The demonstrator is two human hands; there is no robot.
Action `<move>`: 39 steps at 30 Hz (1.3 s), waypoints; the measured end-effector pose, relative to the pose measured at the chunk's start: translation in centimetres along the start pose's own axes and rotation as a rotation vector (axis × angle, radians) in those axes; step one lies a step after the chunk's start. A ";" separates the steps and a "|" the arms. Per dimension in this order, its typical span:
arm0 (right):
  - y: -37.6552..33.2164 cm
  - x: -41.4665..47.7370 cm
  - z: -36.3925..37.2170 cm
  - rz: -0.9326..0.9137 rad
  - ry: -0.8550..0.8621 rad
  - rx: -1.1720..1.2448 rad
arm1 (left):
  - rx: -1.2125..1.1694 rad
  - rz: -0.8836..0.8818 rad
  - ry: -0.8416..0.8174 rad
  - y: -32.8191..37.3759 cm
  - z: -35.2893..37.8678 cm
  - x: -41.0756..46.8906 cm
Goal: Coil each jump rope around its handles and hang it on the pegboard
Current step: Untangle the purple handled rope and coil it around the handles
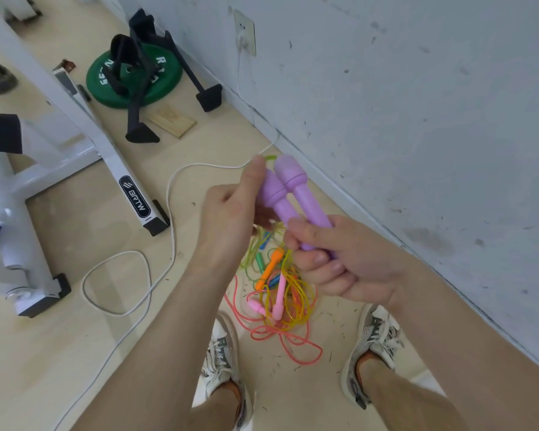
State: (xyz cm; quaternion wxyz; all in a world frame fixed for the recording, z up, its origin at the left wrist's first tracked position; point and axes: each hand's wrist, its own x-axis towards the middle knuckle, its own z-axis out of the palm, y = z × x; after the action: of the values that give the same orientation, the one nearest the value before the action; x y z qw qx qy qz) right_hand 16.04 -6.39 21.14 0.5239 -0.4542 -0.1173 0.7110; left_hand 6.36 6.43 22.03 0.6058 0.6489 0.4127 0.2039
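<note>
Purple jump-rope handles (288, 194), two of them, were held side by side above the floor, close to the grey wall (417, 104). Their long axes ran together from the near right up to the far left, with the bulbous capped ends pointing away from the person and the slim shafts leading back into the right hand (343, 259). That hand's fingers were curled tight around the lower shafts. The left hand (231, 209) sat just left of the caps, its thumb pressed along the left handle's head; its other fingers were folded in, and a yellow-green cord (269, 157) looped out past the thumb tip. Whether those fingers gripped the cord could not be told. Below the hands, between the two sneakers (375, 340), a tangled pile of ropes (280, 293) lay on the pale floor (75, 353), with orange and pink handles among the cords. A white cable (168, 194) trailed across the floor at left.
</note>
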 end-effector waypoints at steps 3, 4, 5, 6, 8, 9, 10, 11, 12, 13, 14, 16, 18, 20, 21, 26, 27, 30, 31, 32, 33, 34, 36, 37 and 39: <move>-0.3 -0.6 -1.3 0.059 -0.270 0.206 | 0.078 0.305 0.298 -0.1 -1.1 0.6; -0.1 -0.6 -1.4 0.078 -0.368 0.250 | 0.059 0.362 0.275 0.0 -1.3 0.8; 0.1 -0.5 -1.4 0.092 -0.448 0.281 | 0.049 0.378 0.209 0.0 -1.4 0.9; 0.3 -0.4 -1.2 0.097 -0.506 0.308 | 0.048 0.355 0.137 0.0 -1.0 0.8; 0.4 -0.2 -0.5 0.067 -0.533 0.367 | 0.057 0.277 0.032 -0.2 -0.1 0.4; 0.3 -0.1 -0.2 0.032 -0.485 0.383 | 0.070 0.264 -0.003 -0.4 0.4 0.3; 0.1 0.0 0.1 -0.013 -0.388 0.375 | 0.103 0.258 -0.035 -0.6 1.0 0.2; -0.1 -0.1 0.3 -0.056 -0.256 0.342 | 0.164 0.252 -0.066 -0.9 1.4 0.3; -0.3 0.0 0.4 -0.087 -0.113 0.297 | 0.272 0.262 -0.102 -1.1 1.6 0.5; -0.3 0.0 0.4 -0.102 0.019 0.251 | 0.440 0.291 -0.133 -1.4 1.7 0.7; -0.2 0.1 0.2 -0.105 0.132 0.191 | 0.650 0.327 -0.163 -1.6 1.7 0.8; 0.2 0.4 -0.1 -0.094 0.330 -0.015 | 1.080 0.392 -0.236 -1.9 1.8 0.6; 0.5 0.7 -0.5 -0.087 0.500 -0.288 | 1.317 0.458 -0.296 -2.0 2.3 -0.1; 0.7 0.9 -1.2 -0.084 0.653 -0.625 | 1.416 0.530 -0.352 -1.8 3.0 -0.7; 0.8 1.0 -1.6 -0.063 0.711 -0.811 | 1.433 0.563 -0.377 -1.9 3.4 -0.9; 0.6 0.2 -2.9 0.282 0.564 -1.297 | 1.167 0.595 -0.505 -2.3 3.5 -1.4; 0.4 -0.2 -2.9 0.358 0.476 -1.301 | 1.088 0.577 -0.530 -2.1 3.1 -1.3; -0.1 -1.4 -2.5 0.478 0.211 -1.285 | 0.926 0.433 -0.546 -1.4 1.5 -0.9; -0.2 -1.6 -2.3 0.477 0.145 -1.266 | 0.867 0.365 -0.541 -1.2 0.9 -0.7; -0.4 -1.9 -2.0 0.462 0.094 -1.226 | 0.760 0.285 -0.558 -1.0 0.4 -0.5; -0.7 -2.2 -1.8 0.441 0.051 -1.176 | 0.619 0.204 -0.601 -0.9 0.0 -0.3; -1.0 -2.5 -1.7 0.419 0.008 -1.128 | 0.490 0.153 -0.644 -0.8 -0.4 -0.2; -1.4 -2.9 -1.4 0.385 -0.080 -1.045 | 0.339 0.108 -0.704 -0.7 -1.0 0.1; -1.5 -3.1 -1.3 0.373 -0.125 -1.001 | 0.289 0.083 -0.735 -0.6 -1.3 0.1; -1.5 -3.2 -1.1 0.343 -0.220 -0.903 | 0.178 0.033 -0.794 -0.5 -1.8 0.1</move>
State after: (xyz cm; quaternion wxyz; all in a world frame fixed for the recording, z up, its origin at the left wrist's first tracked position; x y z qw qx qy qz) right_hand 17.96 -8.84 23.20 0.1347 -0.5708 -0.3915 0.7091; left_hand 4.84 7.58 21.88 0.6563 0.7336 0.1522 -0.0892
